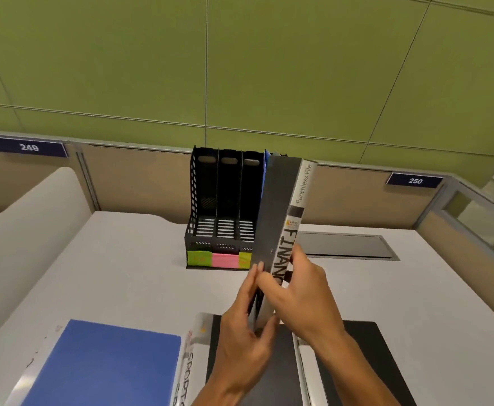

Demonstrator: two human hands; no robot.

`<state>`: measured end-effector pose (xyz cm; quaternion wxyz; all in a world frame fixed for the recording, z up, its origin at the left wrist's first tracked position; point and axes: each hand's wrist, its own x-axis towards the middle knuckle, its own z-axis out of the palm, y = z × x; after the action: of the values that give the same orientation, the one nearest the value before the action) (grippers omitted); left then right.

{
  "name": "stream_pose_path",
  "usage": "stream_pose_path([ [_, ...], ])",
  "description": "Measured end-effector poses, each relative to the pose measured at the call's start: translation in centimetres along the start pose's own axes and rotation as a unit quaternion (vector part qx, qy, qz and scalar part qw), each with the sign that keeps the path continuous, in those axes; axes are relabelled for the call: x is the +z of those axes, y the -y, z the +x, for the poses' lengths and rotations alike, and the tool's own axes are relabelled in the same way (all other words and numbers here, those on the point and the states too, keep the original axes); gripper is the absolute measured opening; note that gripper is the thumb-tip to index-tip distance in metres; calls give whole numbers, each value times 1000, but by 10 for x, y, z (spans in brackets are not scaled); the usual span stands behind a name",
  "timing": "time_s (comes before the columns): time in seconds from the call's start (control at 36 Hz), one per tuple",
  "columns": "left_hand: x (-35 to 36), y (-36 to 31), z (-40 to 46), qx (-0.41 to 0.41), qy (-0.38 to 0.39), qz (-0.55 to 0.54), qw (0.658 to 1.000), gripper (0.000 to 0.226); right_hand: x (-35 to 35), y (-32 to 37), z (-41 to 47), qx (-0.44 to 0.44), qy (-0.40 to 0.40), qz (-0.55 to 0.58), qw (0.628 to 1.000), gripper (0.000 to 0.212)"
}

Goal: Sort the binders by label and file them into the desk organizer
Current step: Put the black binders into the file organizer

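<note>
Gripping black FINANCE binder [281,218] upright, both hands low on spine: left hand [244,332], right hand [298,294]. Organizer [219,212] just beyond grip. Risk: top-heavy, tips/misses slot, wrong label.

Spine lettering of the held black binder [281,218] half covered by fingers [272,281], organizer's [219,200] rightmost slot hidden behind it, sticky-note labels [219,259] unreadable, blue binder [105,364] cut off below.

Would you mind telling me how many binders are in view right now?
4, possibly more hidden. A black FINANCE binder is held upright by both hands, a blue binder stands in the organizer, another blue binder and a black binder lie on the desk.
</note>
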<state>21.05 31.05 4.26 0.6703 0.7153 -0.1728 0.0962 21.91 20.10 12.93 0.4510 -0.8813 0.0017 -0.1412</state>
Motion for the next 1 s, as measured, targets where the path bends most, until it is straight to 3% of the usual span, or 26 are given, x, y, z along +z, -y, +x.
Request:
stream_pose_path([
  [0.17,-1,16,23,41,68,-2,997,88,-10,-3,18,38,-10,-24,999,24],
  [0.39,-4,32,80,162,156,73,972,79,-24,-8,29,47,-99,-8,994,17],
  [0.47,-16,48,103,150,136,42,978,59,-22,-6,37,38,-126,4,991,14],
  [0.56,-28,75,135,122,70,84,986,47,-20,-4,44,18,-153,2,988,13],
  [0.67,-35,123,185,43,51,215,974,57,-15,1,58,-15,-174,-6,985,15],
  [0.78,-40,162,226,-37,111,379,918,80,-8,2,87,-42,-187,-19,981,19],
  [0.89,-42,193,240,-147,232,547,791,112,3,-8,121,-37,-196,-23,980,11],
  [0.94,-40,202,236,-134,247,597,752,116,9,-15,137,-30,-192,-31,980,12],
  [1.0,-37,207,231,-105,229,619,744,115,15,-19,152,-29,-187,-33,981,12],
])
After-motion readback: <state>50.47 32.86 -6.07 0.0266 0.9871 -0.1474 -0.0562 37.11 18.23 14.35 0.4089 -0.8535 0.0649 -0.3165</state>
